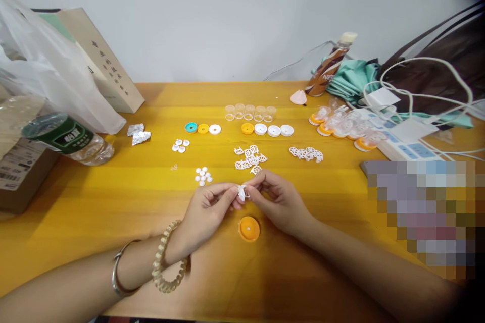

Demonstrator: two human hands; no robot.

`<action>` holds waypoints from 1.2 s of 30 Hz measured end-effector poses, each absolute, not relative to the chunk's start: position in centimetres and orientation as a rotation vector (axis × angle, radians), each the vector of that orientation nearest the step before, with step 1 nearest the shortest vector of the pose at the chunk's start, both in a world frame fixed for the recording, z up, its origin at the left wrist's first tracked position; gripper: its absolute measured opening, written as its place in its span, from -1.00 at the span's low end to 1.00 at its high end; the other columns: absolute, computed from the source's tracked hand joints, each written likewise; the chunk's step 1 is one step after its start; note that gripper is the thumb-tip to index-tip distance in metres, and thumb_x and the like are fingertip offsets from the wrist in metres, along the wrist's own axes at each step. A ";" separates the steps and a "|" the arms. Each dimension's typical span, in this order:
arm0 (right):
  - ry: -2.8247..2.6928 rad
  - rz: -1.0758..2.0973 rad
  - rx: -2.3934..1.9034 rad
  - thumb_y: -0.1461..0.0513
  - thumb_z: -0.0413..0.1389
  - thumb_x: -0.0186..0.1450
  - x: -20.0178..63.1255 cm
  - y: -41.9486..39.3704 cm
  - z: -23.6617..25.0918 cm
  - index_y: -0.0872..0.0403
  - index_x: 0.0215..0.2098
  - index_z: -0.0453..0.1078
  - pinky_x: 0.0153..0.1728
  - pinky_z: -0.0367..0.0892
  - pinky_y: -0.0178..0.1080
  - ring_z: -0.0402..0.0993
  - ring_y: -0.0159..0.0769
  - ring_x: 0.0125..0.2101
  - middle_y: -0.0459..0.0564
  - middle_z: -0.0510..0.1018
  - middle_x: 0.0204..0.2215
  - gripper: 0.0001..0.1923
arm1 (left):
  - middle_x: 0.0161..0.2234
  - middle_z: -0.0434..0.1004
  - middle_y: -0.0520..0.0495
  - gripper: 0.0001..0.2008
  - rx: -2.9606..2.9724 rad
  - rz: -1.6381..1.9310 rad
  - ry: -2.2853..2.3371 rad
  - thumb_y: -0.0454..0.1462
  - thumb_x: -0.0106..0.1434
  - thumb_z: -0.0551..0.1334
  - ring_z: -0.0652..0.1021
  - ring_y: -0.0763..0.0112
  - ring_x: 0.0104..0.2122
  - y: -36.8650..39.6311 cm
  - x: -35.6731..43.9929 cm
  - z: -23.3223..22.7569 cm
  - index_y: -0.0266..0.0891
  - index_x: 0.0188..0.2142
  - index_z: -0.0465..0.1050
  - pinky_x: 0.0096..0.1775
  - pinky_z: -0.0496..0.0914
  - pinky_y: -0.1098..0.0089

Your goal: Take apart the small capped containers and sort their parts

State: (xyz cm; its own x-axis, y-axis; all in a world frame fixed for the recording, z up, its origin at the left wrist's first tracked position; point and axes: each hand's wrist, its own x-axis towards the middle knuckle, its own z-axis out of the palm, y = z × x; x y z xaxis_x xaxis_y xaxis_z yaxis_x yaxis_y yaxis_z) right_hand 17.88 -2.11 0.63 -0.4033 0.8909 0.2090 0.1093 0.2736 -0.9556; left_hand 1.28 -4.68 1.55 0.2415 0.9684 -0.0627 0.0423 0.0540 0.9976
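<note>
Above the table, my left hand (208,209) pinches a small white plastic part (241,192) between thumb and fingers. My right hand (280,204) meets it there, closed on a small white spoked piece (247,192) that mostly hides behind the fingertips. The two parts touch or nearly touch; I cannot tell if they are joined. Just below the hands, an orange round cap (249,229) lies on the table with a small light spot at its centre. Beyond my fingers is a loose pile of white spoked pieces (250,158).
White discs (203,176) and white round parts (181,146) lie left. Behind are coloured rings (203,129), caps (274,131) and clear cups (249,112). A water bottle (71,139) lies left; a power strip (411,149), assembled pieces (341,123) and an upright drink bottle (328,68) are right.
</note>
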 end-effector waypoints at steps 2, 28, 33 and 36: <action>-1.886 0.992 -0.899 0.26 0.03 0.25 18.2 -2.1 0.7 0.07 -0.39 0.34 -0.42 0.32 -0.32 0.39 -0.41 -0.50 -0.08 0.50 -0.51 -0.92 | -0.50 0.44 0.00 -0.76 1.289 0.978 1.092 -0.22 0.26 0.13 0.42 0.52 -0.46 -4.7 1.3 1.6 -0.32 -0.45 0.44 -0.34 0.30 0.55; -2.037 0.310 -1.138 0.22 0.13 0.22 18.4 3.9 -0.8 -0.01 -0.31 0.52 -0.30 0.26 -0.16 0.31 -0.23 -0.36 -0.02 0.40 -0.46 -0.88 | -0.41 0.49 -0.05 -0.74 1.293 0.971 1.060 -0.18 0.28 0.10 0.45 0.49 -0.42 -4.8 1.4 1.2 -0.31 -0.37 0.46 -0.32 0.33 0.50; -1.992 0.389 -1.115 0.23 0.08 0.26 18.5 3.5 -0.5 -0.05 -0.19 0.49 -0.30 0.28 -0.16 0.32 -0.26 -0.37 -0.04 0.37 -0.46 -0.80 | -0.42 0.49 -0.06 -0.74 1.293 0.971 1.072 -0.17 0.28 0.10 0.46 0.47 -0.42 -4.8 1.4 1.4 -0.31 -0.37 0.46 -0.33 0.33 0.49; -2.033 0.522 -0.906 0.25 0.00 0.30 18.9 2.1 0.9 -0.06 -0.09 0.43 -0.26 0.32 -0.18 0.36 -0.29 -0.33 -0.02 0.42 -0.37 -0.74 | -0.43 0.49 -0.05 -0.74 1.277 0.991 1.079 -0.17 0.27 0.11 0.46 0.47 -0.42 -4.9 1.3 1.5 -0.31 -0.39 0.45 -0.34 0.32 0.49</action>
State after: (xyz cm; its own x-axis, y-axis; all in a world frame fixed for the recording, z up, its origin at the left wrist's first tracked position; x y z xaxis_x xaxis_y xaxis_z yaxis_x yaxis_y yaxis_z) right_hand 18.91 2.10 0.95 -0.3961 0.7560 0.5212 0.4112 0.6535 -0.6355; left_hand 1.34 -4.85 1.50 0.2246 0.9726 -0.0600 0.0231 0.0562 0.9982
